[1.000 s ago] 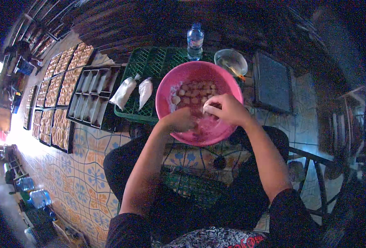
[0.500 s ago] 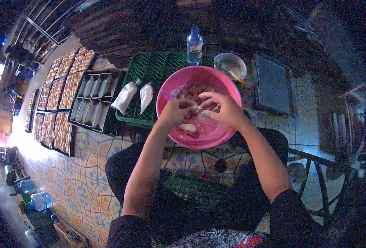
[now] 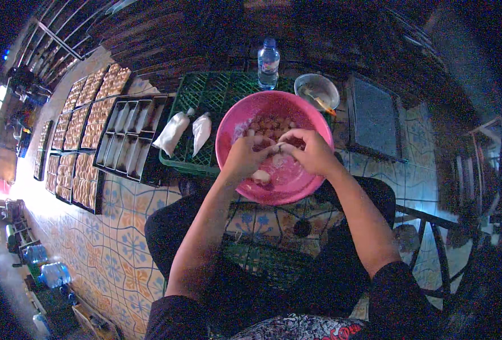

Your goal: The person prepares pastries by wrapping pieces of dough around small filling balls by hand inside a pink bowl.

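Over the basin (image 3: 287,192), grips (image 3: 244,156) (image 3: 315,152) pinch a pale lump (image 3: 278,146).

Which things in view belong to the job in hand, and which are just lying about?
In use, it seems: left hand and right hand, fingertips close together; pink basin beneath them; pale lump and small pale balls inside it.

Probably just lying about: two white bags, clear bottle, metal bowl, divided black pans, flat tray.

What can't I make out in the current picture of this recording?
Head view: whatever is between the left hand and right hand, which mostly cover it.
Head view: how many lumps the pink bowl holds, blurred and partly behind both hands.
Head view: the shirt, cut off by the lower edge.
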Tool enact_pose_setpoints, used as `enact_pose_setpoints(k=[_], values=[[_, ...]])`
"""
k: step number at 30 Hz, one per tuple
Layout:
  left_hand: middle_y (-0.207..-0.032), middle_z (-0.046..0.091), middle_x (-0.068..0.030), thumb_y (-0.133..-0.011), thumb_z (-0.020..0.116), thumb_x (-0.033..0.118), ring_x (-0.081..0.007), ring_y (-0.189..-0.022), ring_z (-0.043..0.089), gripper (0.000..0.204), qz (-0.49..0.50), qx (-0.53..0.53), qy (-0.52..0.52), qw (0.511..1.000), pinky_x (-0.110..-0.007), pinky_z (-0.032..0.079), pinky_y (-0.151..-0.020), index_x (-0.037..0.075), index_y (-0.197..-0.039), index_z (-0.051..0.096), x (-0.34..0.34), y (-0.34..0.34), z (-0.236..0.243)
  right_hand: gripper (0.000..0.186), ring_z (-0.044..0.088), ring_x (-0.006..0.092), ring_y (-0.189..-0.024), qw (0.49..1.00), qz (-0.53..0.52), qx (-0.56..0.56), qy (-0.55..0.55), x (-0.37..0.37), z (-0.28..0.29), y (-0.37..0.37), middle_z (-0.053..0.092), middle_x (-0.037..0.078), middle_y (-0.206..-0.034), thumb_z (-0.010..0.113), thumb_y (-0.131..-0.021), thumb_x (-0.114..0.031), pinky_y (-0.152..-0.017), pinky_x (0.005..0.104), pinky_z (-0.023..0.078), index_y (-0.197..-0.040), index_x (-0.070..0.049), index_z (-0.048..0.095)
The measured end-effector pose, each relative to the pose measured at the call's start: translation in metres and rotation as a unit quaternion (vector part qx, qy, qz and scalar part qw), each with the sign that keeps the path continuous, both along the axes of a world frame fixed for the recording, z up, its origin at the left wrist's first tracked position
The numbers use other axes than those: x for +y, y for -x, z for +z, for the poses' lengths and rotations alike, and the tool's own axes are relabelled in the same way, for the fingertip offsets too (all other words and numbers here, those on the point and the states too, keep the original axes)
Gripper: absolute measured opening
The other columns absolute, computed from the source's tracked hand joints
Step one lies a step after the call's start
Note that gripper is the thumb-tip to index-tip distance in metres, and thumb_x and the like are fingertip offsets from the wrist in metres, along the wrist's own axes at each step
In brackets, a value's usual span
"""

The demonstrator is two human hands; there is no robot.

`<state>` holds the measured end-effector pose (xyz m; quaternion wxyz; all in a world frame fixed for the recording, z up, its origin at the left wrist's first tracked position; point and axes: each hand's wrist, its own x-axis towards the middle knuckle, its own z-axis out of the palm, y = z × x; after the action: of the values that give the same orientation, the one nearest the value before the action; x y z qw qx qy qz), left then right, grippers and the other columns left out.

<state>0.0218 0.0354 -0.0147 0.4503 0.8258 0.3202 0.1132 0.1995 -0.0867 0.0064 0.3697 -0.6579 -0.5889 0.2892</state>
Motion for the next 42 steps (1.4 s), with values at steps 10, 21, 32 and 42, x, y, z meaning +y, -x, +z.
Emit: enact_pose_setpoints(k=[10,21,32,42], values=[[-0.085,0.072,-0.0068,-0.094,0.072,0.027,-0.0133,-0.075,0.063,0.028,0.114,-0.133,0.152,0.973,-0.030,0.050,-0.069,0.003,-0.106,0.077,-0.029,-0.007,0.000,0.024,0.070,0.0255,-0.099,0.991,-0.109,-0.042,-0.069,0.000,-0.010,0.020,0.071,0.014,-0.105,0.067,-0.085,-0.006,-0.087,0.0364,0.053,-0.109,-0.004,0.067],[-0.094,0.070,-0.0045,-0.096,0.071,0.027,-0.0109,-0.078,0.061,0.032,0.112,-0.176,0.269,0.940,-0.028,0.052,-0.069,0.003,-0.116,0.072,-0.016,0.001,0.005,0.019,0.068,0.0142,-0.079,0.890,-0.115,0.434,0.084,0.003,-0.004,-0.002,0.072,0.004,-0.096,0.068,-0.091,-0.014,-0.072,0.0315,0.057,-0.109,-0.006,0.069],[-0.101,0.072,-0.0098,-0.098,0.067,0.018,-0.0149,-0.085,0.067,0.024,0.116,-0.156,0.226,0.954,-0.028,0.054,-0.070,-0.002,-0.111,0.069,-0.025,-0.002,0.009,0.027,0.068,0.0113,-0.078,0.997,-0.067,0.043,-0.003,-0.003,0.000,0.008,0.073,0.005,-0.092,0.073,-0.093,-0.017,-0.065,0.0274,0.058,-0.112,0.001,0.070],[-0.097,0.072,-0.0056,-0.099,0.066,0.031,-0.0092,-0.085,0.063,0.032,0.048,-0.118,0.197,0.972,-0.028,0.052,-0.072,0.001,-0.111,0.072,-0.019,0.001,-0.009,0.018,0.069,0.0144,-0.077,0.982,-0.074,0.157,0.070,-0.003,-0.002,0.010,0.072,0.008,-0.086,0.071,-0.090,-0.011,-0.070,0.0331,0.056,-0.106,-0.002,0.070]])
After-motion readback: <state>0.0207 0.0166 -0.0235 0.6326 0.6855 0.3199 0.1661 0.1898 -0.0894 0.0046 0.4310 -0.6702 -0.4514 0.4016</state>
